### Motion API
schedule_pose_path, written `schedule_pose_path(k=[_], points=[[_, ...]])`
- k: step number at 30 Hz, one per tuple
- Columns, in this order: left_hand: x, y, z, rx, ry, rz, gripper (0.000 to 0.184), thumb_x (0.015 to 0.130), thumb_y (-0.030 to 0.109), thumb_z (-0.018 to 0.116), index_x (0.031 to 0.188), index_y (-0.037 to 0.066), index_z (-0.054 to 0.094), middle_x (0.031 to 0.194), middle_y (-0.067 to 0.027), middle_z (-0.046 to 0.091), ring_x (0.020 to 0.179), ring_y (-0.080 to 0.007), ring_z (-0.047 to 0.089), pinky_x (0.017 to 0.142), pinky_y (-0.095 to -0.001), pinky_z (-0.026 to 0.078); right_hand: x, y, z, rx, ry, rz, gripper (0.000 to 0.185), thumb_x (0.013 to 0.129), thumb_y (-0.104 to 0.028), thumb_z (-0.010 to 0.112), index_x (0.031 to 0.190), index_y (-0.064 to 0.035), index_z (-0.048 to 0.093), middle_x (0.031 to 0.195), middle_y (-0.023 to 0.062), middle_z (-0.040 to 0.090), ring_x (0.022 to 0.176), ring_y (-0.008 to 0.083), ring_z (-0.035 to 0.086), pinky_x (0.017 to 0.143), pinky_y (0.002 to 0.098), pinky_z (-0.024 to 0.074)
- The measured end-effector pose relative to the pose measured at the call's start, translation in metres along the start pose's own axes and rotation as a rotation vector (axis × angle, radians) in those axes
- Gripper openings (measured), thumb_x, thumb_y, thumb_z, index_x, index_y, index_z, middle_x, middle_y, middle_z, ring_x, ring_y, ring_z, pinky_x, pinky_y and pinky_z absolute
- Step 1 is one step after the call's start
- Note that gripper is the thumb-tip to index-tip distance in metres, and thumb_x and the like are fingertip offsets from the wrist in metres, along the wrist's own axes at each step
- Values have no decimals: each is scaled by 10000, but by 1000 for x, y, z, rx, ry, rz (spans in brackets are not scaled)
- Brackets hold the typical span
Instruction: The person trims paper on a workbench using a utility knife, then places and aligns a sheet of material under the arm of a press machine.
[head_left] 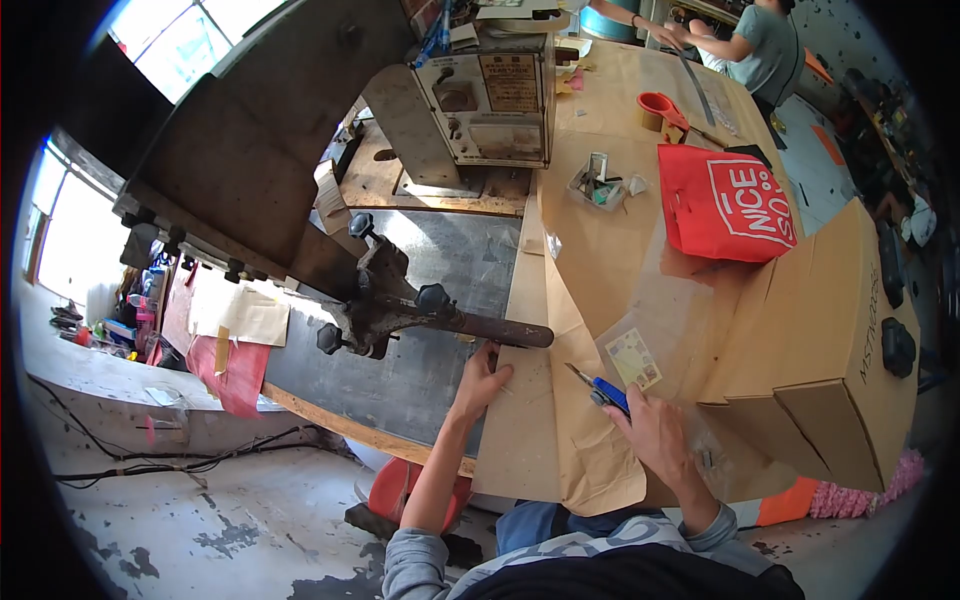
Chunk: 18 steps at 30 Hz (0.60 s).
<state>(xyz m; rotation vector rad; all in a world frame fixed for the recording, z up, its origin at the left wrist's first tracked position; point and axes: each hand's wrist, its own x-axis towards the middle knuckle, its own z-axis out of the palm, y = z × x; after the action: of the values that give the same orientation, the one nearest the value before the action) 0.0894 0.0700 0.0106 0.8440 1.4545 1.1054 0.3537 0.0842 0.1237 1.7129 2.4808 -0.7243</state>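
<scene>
My right hand (655, 436) is wrapped round a blue utility knife (608, 394), its blade out and pointing up and left over brown kraft paper (590, 440). My left hand (479, 384) rests at the edge of the dark work surface (400, 390), just below the end of a rusty metal bar (505, 330). Its thumb and fingers come together around something small and dark that I cannot make out. Beside the knife, a small printed card (633, 359) lies under or on clear plastic.
A machine with a control box (490, 100) stands ahead. On the right are an open cardboard box (800, 350), a red bag (720, 205), a tape roll (655, 108) and a small plastic tray (597, 185). Another person (765, 50) sits at the far end.
</scene>
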Motion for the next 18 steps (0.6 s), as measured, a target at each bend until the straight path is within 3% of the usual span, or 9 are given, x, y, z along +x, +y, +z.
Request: schedule_pose_path(k=[3,6,9,12,13,16,18], points=[[0,-4,7,-72,30,88,343,741,0,524,1083,-24,496,904,-97,579,902,-184,565,823,-305,429,-3,-2,-1,-5,16,1,350,868,-378,585,880,-34,523,688,170,638,651,359,638,560,443,491],[-2,-13,6,163,67,196,390,755,52,565,1130,-16,486,931,-155,587,940,-277,589,870,-347,425,-7,-5,-4,-6,25,4,350,868,-375,584,880,-31,521,692,172,637,652,359,638,561,443,492],[-29,17,14,683,167,2,397,775,128,625,1127,-2,494,964,-212,583,930,-337,590,879,-398,416,-11,-4,-8,-15,57,8,350,871,-373,581,880,-28,521,710,176,640,654,358,637,561,442,492],[-69,46,15,1141,240,-82,412,794,205,639,1131,12,502,1100,-242,539,1001,-330,562,893,-433,401,-17,1,-8,28,135,-25,352,872,-370,580,873,-23,523,732,182,640,659,362,635,560,442,491],[-78,48,17,1260,366,-69,424,811,220,618,1169,25,502,1247,-207,472,1105,-272,514,905,-435,390,-20,5,-6,51,162,-33,352,871,-369,582,869,-21,523,736,183,639,660,364,633,560,442,490],[-70,14,28,1213,326,398,488,817,232,612,1236,26,471,1344,-151,402,1216,-260,428,965,-434,363,-24,8,-1,67,182,-38,352,868,-362,588,855,-16,523,742,188,636,665,372,629,557,444,488],[-59,2,46,1254,272,474,614,840,295,576,1352,30,363,1412,-135,350,1319,-265,323,1056,-457,277,-24,11,-5,62,190,-55,351,867,-356,592,848,-13,522,741,191,633,666,377,625,554,446,486]])
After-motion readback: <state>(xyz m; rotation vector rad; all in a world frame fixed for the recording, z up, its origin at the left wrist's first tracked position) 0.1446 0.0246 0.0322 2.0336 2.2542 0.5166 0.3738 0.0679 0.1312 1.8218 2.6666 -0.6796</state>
